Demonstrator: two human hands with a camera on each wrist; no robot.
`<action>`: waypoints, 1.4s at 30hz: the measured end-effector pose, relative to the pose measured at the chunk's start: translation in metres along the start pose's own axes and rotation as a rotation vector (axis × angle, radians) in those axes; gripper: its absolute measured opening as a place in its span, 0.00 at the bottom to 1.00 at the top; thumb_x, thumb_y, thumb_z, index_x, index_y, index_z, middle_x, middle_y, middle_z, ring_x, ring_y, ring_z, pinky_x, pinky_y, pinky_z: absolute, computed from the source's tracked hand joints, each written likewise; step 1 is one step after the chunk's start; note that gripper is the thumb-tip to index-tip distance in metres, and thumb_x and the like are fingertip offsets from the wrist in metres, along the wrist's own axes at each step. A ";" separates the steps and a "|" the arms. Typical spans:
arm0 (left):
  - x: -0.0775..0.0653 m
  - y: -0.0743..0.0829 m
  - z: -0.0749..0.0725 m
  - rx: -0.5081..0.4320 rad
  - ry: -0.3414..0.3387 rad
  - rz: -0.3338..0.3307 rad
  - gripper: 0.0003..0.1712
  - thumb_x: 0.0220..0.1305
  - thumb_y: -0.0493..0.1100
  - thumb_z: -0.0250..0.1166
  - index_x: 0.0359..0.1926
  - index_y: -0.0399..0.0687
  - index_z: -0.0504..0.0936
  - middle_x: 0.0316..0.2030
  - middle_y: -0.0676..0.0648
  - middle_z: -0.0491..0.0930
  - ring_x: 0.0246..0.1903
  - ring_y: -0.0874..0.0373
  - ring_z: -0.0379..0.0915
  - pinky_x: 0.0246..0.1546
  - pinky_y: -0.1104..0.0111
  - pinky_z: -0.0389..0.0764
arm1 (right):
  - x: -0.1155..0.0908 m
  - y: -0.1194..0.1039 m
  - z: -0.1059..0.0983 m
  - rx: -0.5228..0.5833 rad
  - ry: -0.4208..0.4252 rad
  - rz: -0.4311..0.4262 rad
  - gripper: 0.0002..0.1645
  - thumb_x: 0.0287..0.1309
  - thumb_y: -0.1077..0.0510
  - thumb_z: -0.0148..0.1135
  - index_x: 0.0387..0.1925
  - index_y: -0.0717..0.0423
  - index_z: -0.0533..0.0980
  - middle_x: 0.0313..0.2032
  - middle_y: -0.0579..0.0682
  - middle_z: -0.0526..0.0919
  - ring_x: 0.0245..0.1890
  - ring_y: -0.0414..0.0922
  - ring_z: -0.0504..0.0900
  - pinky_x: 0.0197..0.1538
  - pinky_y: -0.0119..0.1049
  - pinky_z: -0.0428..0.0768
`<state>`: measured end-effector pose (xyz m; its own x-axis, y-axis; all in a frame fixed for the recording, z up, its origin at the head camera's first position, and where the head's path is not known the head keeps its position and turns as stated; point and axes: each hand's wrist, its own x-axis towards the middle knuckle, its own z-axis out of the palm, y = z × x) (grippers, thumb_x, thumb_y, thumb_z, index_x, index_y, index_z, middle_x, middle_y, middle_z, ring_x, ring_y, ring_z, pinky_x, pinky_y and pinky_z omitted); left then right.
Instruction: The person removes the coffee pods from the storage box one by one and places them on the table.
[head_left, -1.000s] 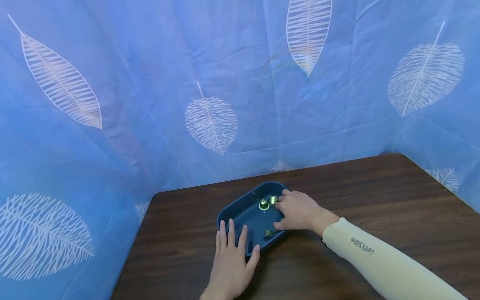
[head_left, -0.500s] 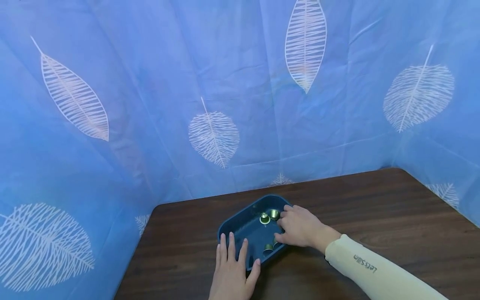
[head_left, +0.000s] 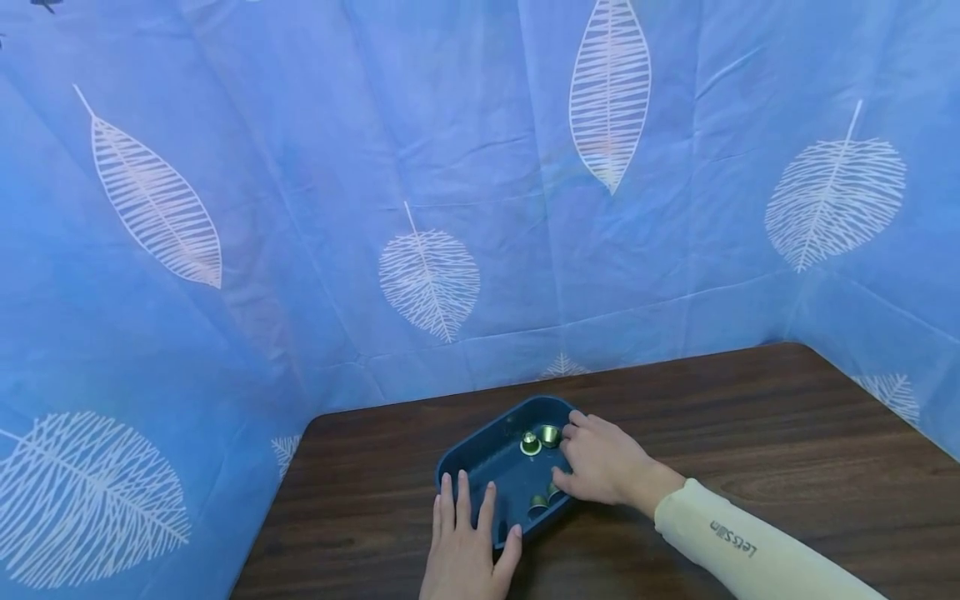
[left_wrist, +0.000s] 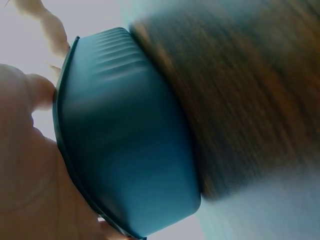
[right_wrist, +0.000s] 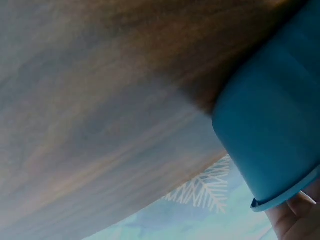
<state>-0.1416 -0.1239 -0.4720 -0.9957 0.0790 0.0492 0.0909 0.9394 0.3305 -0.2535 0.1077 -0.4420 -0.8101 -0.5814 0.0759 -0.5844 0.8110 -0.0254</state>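
A dark blue tray [head_left: 480, 450] with rounded corners sits on the table. Small gold-green coffee capsules lie in it: an upright capsule [head_left: 530, 443], a capsule on its side [head_left: 551, 436] beside it, and two more, a near capsule [head_left: 537, 503] and a capsule [head_left: 555, 490] by the right thumb. My left hand [head_left: 467, 550] lies with spread, straight fingers over the tray's near-left rim. My right hand [head_left: 603, 458] reaches over the right rim, thumb and bent fingers apart, fingertips inside the tray. Its palm side is hidden. Both wrist views show the tray's outer wall [left_wrist: 125, 125].
The dark wooden table [head_left: 750, 433] extends around the tray, with its far edge close behind. A blue cloth [head_left: 510, 275] printed with white leaves hangs behind and to both sides. A pale printed sleeve [head_left: 750, 542] covers the right forearm.
The head view has tilted up, so the tray and hands appear lower. The capsule by the right thumb shows more than a second ago. The left hand keeps its place on the tray.
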 end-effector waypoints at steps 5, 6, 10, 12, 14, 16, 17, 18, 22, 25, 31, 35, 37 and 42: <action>-0.001 0.001 0.001 0.004 -0.010 -0.007 0.44 0.75 0.75 0.52 0.78 0.54 0.74 0.84 0.35 0.56 0.85 0.31 0.44 0.83 0.37 0.55 | -0.001 -0.001 0.000 -0.025 -0.017 -0.010 0.28 0.73 0.43 0.57 0.40 0.61 0.90 0.58 0.60 0.89 0.69 0.59 0.80 0.74 0.57 0.76; -0.001 0.001 0.001 0.004 -0.013 -0.010 0.44 0.75 0.75 0.51 0.78 0.54 0.74 0.84 0.35 0.56 0.85 0.31 0.44 0.83 0.37 0.55 | -0.001 -0.001 0.000 -0.034 -0.018 -0.017 0.27 0.74 0.44 0.55 0.41 0.61 0.90 0.58 0.59 0.90 0.69 0.58 0.80 0.73 0.56 0.77; 0.000 0.001 0.001 0.003 -0.007 -0.016 0.44 0.75 0.74 0.52 0.78 0.54 0.74 0.84 0.36 0.56 0.85 0.32 0.44 0.83 0.37 0.55 | -0.002 -0.002 0.001 -0.078 -0.005 -0.050 0.27 0.77 0.47 0.50 0.52 0.59 0.89 0.58 0.56 0.90 0.66 0.56 0.82 0.72 0.54 0.78; 0.000 0.001 0.001 0.003 -0.007 -0.020 0.43 0.74 0.74 0.52 0.78 0.54 0.74 0.84 0.36 0.56 0.85 0.32 0.44 0.83 0.37 0.55 | -0.003 -0.002 0.002 -0.092 0.006 -0.061 0.27 0.77 0.48 0.49 0.55 0.59 0.88 0.58 0.55 0.90 0.64 0.55 0.82 0.70 0.54 0.79; 0.000 0.000 0.002 -0.001 -0.008 -0.023 0.43 0.74 0.74 0.53 0.78 0.54 0.74 0.84 0.36 0.56 0.85 0.32 0.44 0.83 0.37 0.55 | -0.003 -0.002 0.003 -0.097 0.015 -0.069 0.27 0.77 0.48 0.48 0.56 0.58 0.88 0.58 0.55 0.90 0.64 0.55 0.82 0.70 0.53 0.79; 0.000 0.000 0.002 -0.003 -0.008 -0.023 0.43 0.74 0.74 0.52 0.78 0.54 0.74 0.84 0.36 0.56 0.85 0.31 0.44 0.83 0.37 0.55 | -0.004 -0.001 0.004 -0.079 0.024 -0.073 0.26 0.78 0.49 0.48 0.55 0.57 0.88 0.59 0.55 0.89 0.64 0.55 0.82 0.70 0.54 0.79; 0.000 0.000 0.002 -0.004 -0.005 -0.022 0.43 0.75 0.74 0.53 0.78 0.54 0.74 0.84 0.35 0.56 0.85 0.31 0.44 0.83 0.37 0.55 | -0.005 -0.001 0.004 -0.070 0.029 -0.074 0.26 0.78 0.49 0.48 0.55 0.56 0.88 0.59 0.55 0.89 0.64 0.54 0.81 0.70 0.54 0.78; 0.000 -0.001 0.003 -0.005 -0.002 -0.020 0.43 0.75 0.74 0.53 0.78 0.54 0.74 0.84 0.35 0.56 0.85 0.31 0.44 0.83 0.37 0.55 | -0.005 -0.001 0.004 -0.059 0.033 -0.074 0.26 0.78 0.49 0.48 0.54 0.55 0.88 0.59 0.55 0.89 0.64 0.54 0.81 0.70 0.54 0.78; 0.000 -0.002 0.003 -0.005 0.015 -0.013 0.43 0.75 0.73 0.53 0.77 0.53 0.74 0.84 0.35 0.57 0.85 0.31 0.45 0.83 0.37 0.55 | -0.006 -0.001 0.006 -0.031 0.053 -0.084 0.25 0.79 0.49 0.48 0.54 0.54 0.89 0.57 0.54 0.90 0.61 0.54 0.82 0.68 0.55 0.79; -0.001 -0.002 0.004 -0.001 0.022 -0.008 0.43 0.75 0.73 0.53 0.78 0.53 0.74 0.84 0.35 0.58 0.85 0.32 0.45 0.83 0.37 0.55 | -0.007 0.000 0.009 -0.023 0.058 -0.092 0.26 0.81 0.49 0.46 0.55 0.54 0.88 0.57 0.53 0.90 0.61 0.53 0.82 0.66 0.55 0.79; -0.002 -0.001 0.003 0.024 0.027 0.000 0.43 0.75 0.74 0.52 0.78 0.55 0.73 0.84 0.37 0.59 0.85 0.33 0.45 0.83 0.38 0.55 | -0.010 -0.001 0.015 0.033 0.091 -0.098 0.25 0.82 0.50 0.47 0.58 0.53 0.88 0.55 0.50 0.90 0.57 0.50 0.81 0.63 0.53 0.80; -0.001 -0.001 0.001 0.029 0.008 -0.013 0.44 0.75 0.76 0.51 0.79 0.56 0.72 0.85 0.39 0.57 0.86 0.34 0.44 0.84 0.39 0.53 | -0.009 -0.001 0.015 0.062 0.099 -0.101 0.24 0.81 0.50 0.49 0.57 0.55 0.88 0.52 0.49 0.90 0.50 0.48 0.82 0.60 0.50 0.83; 0.000 0.000 0.000 0.026 -0.004 -0.021 0.45 0.74 0.76 0.50 0.79 0.56 0.72 0.85 0.39 0.57 0.86 0.34 0.43 0.84 0.39 0.53 | -0.009 -0.002 0.015 0.097 0.082 -0.093 0.23 0.80 0.50 0.50 0.56 0.56 0.88 0.51 0.49 0.90 0.49 0.47 0.83 0.59 0.50 0.85; 0.000 0.000 0.001 0.019 -0.015 -0.028 0.45 0.75 0.76 0.51 0.79 0.56 0.71 0.85 0.39 0.56 0.86 0.34 0.42 0.84 0.39 0.52 | -0.006 -0.004 0.010 0.197 0.053 -0.090 0.21 0.78 0.53 0.54 0.56 0.58 0.87 0.50 0.50 0.89 0.48 0.47 0.88 0.56 0.50 0.88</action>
<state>-0.1416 -0.1235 -0.4726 -0.9980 0.0572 0.0263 0.0625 0.9474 0.3140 -0.2471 0.1076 -0.4528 -0.7539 -0.6423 0.1385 -0.6561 0.7249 -0.2098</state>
